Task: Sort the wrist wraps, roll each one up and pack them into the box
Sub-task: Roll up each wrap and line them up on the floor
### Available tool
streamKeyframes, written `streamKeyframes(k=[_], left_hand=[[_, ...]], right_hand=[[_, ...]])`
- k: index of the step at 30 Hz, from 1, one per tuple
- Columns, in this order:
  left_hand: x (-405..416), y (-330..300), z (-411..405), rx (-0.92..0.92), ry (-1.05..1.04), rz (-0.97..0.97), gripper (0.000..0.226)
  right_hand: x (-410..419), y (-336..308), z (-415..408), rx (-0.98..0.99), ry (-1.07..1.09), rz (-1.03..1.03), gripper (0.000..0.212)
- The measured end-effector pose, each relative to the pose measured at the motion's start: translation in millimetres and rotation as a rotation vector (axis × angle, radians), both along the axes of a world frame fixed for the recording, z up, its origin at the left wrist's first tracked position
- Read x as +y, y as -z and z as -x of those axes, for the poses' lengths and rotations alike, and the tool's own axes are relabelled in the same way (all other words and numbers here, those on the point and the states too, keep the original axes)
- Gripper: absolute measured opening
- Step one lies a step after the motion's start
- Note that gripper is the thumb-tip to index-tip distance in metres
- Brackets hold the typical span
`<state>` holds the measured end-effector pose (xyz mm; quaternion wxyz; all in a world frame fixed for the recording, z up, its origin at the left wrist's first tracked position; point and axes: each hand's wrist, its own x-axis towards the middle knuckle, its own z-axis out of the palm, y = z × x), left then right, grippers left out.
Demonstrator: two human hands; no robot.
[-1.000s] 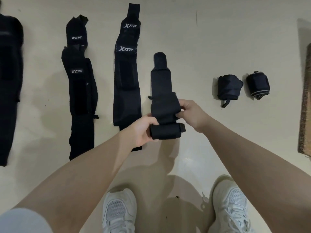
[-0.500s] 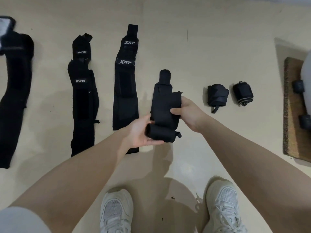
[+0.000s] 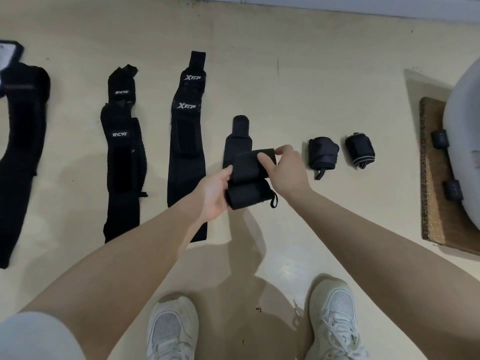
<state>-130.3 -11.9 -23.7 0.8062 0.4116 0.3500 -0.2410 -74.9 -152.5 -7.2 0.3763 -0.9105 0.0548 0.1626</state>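
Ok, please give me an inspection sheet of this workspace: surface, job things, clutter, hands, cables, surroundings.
Surface: pale floor, glossy, with shadows.
Job's things: half-rolled wrap held above the floor; two rolled wraps to its right; flat Xtep wraps, flat wraps with a white logo, another flat wrap at far left. Box: not identifiable.
Clutter: nothing seen.
Hands: left hand grips the roll; right hand pinches the loose band.
Cables: nothing seen.
Surroundings: brown mat at right, white shoes.
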Motion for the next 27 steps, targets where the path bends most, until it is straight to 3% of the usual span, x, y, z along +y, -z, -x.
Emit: streamKeyframes(k=[2,3,5,7,9,11,13,16,18,21,24,27], left_hand=[[-3.1,5.4,-5.7,-0.019,-0.034,0.023,0.04],[-4.1,6.7,-8.8,-0.021,-0.048,0.03,0.042],[-6.6,8.3,-14.9,-0.025,-0.061,0.036,0.046],[-7.2,8.7,-20.1,-0.031,-0.07,0.02,0.049],[-3.7,10.6,-25.9,-0.03,-0.123,0.0,0.051],[2.5,12.5,-32.2,-0.024,-0.162,-0.066,0.055],[7.5,11.0,-35.0,0.003,-0.07,-0.264,0.058],[9.2,10.6,-29.2,0.01,0.196,-0.561,0.063],[6.8,10.5,-22.3,-0.05,0.291,-0.651,0.063],[5.1,13.8,-19.2,-0.106,0.386,-0.685,0.067],[3.0,19.3,-24.8,-0.073,0.309,-0.485,0.078],[4.9,26.3,-29.9,-0.02,0.13,-0.326,0.086]], right_hand=[[-5.0,-2.0,3.4,-0.047,0.018,-0.072,0.038],[-6.2,-2.3,5.1,-0.084,-0.075,-0.105,0.031],[-11.2,2.6,5.9,-0.129,-0.393,-0.033,0.02],[-16.0,8.2,5.0,-0.107,-0.657,0.091,0.027],[-22.1,7.0,5.3,0.049,-0.848,0.229,0.024],[-30.2,7.1,7.0,0.411,-0.953,0.317,0.027],[-38.6,10.2,3.9,0.601,-0.785,0.243,0.022],[-47.3,22.8,-10.2,0.43,-0.05,-0.147,0.021],[-47.0,25.2,-22.9,0.47,0.302,-0.452,0.022],[-35.4,19.2,-21.9,0.58,0.121,-0.602,0.019],[-21.9,18.0,-11.1,0.4,-0.081,-0.71,0.018],[-24.8,20.7,-10.3,0.285,0.048,-0.949,0.03]])
